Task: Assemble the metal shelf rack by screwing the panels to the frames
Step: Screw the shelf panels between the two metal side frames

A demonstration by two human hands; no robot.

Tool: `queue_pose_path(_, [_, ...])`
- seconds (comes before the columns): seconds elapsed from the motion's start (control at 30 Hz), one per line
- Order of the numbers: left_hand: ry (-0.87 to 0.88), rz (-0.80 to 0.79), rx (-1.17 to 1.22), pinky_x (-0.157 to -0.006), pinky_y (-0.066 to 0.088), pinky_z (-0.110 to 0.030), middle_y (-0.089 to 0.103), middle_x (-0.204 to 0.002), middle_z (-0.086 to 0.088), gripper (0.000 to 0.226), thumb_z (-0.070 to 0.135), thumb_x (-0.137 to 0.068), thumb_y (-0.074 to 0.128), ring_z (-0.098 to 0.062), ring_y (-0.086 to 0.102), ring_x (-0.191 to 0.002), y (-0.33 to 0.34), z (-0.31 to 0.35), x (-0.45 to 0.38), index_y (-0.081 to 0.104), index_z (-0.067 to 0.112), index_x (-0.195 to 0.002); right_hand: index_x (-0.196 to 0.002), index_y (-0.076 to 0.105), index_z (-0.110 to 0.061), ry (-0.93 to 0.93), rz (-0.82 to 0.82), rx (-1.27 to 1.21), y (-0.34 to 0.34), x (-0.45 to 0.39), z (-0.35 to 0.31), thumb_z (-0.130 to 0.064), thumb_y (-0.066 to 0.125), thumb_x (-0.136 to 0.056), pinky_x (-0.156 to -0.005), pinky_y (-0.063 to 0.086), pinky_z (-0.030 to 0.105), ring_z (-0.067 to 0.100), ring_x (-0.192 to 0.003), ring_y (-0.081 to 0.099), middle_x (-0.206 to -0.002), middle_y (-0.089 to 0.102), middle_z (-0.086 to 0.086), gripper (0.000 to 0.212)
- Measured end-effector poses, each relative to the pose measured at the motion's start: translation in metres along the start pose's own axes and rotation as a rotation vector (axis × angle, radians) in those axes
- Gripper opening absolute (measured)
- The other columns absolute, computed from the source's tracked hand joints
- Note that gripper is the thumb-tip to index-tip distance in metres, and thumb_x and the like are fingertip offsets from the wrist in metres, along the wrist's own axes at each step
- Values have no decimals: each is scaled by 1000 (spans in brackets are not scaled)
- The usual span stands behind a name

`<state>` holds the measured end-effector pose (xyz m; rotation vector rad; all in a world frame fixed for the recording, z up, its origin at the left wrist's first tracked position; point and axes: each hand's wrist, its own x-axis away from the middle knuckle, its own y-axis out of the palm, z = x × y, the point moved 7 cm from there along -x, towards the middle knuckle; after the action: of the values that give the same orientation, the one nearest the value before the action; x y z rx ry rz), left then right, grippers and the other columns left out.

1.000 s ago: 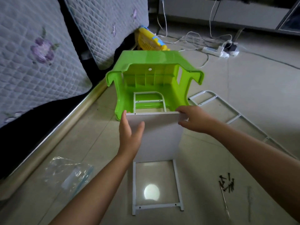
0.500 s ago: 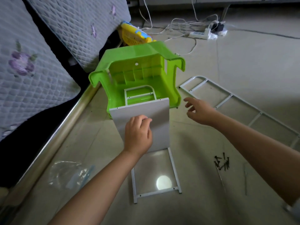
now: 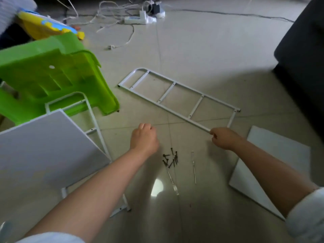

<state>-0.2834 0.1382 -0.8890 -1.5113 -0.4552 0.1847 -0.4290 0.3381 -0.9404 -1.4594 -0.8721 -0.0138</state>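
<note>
Pinching the near rail of the white ladder-style metal frame (image 3: 177, 95) is the right hand (image 3: 223, 138), frame stretching toward 11 o'clock on open tile. Left hand (image 3: 144, 138) hovers curled, empty. Black screws (image 3: 171, 159) sit between; white flat panel (image 3: 43, 151) at 9.

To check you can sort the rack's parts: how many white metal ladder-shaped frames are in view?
2. One frame lies flat on the floor, its near corner at the right hand. The other frame lies by the green stool, mostly under a white panel. More may be hidden.
</note>
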Motion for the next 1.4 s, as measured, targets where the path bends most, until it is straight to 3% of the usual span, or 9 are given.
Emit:
queue_pose_path(0.17, [-11, -183, -50, -96, 36, -34, 45, -129, -8, 34, 18, -91, 42, -26, 38, -123, 40, 33, -12, 48, 12, -124, -134, 40, -6, 18, 28, -65, 29, -16, 51, -21, 40, -96, -100, 39, 35, 29, -123, 45, -138, 43, 14, 41])
queue_pose_path(0.33, [-70, -318, -51, -93, 38, -34, 45, -128, -9, 35, 22, -91, 42, -27, 39, -122, 73, 48, -8, 46, 11, -124, -147, 9, -11, -15, 8, 2, 64, -42, 51, -21, 34, -97, -114, 10, 43, 23, -142, 14, -154, 14, 6, 57])
queue_pose_path(0.57, [-201, -236, 118, -91, 40, -32, 52, -124, -9, 33, 22, -92, 44, -25, 46, -118, 71, 31, -6, 53, 11, -122, -116, 48, -15, -71, 206, 196, 58, -52, 38, -5, 37, -90, -105, 23, 38, 22, -108, 53, -117, 55, 4, 31])
queue_pose_path(0.73, [-262, -164, 279, -89, 41, -30, 54, -123, -12, 34, 20, -93, 45, -26, 49, -115, 62, 24, -11, 55, 8, -124, -118, 41, -12, -308, 182, 182, 55, -30, 8, -24, 16, -98, -98, 25, 33, 23, -96, 59, -107, 65, 6, 35])
queue_pose_path(0.87, [-269, -105, 394, -83, 40, -29, 58, -118, -13, 31, 20, -94, 45, -27, 52, -110, 50, 27, -17, 57, 5, -118, -123, 38, -10, -330, 157, 74, 28, -6, -8, -26, 23, -102, -93, 31, 29, 29, -103, 56, -111, 64, 9, 30])
queue_pose_path(1.03, [-363, -83, 686, -89, 40, -28, 58, -123, -14, 36, 23, -97, 43, -27, 53, -114, 15, 34, -30, 51, 4, -126, -111, 47, -9, -334, 279, 170, 7, 16, -11, -24, 35, -100, -87, 39, 30, 24, -83, 64, -94, 69, 7, 22])
queue_pose_path(1.13, [-361, -106, 969, -98, 42, -32, 53, -128, -15, 43, 26, -98, 41, -27, 52, -117, -4, 44, -40, 40, 5, -136, -73, 49, -13, -433, 638, 157, -14, 44, -22, -18, 61, -77, -48, 43, 22, 17, -30, 48, -38, 54, 1, 14])
queue_pose_path(1.27, [-418, -11, 1605, -76, 48, -29, 45, -121, -7, 50, 20, -101, 37, -18, 56, -91, -42, 55, -39, 17, 20, -146, -62, 54, -14, -471, 829, 183, -44, 75, -48, -23, 38, -77, -43, 36, 17, 16, -22, 39, -30, 45, 1, 24])
queue_pose_path(1.4, [-436, 257, 1855, -59, 49, -21, 50, -103, -6, 71, 8, -100, 34, -11, 52, -62, -82, 44, -17, -9, 40, -145, -56, 51, -15, -514, 986, 154, -76, 108, -93, -22, 43, -78, -45, 36, 18, 17, -22, 38, -31, 45, 2, 25])
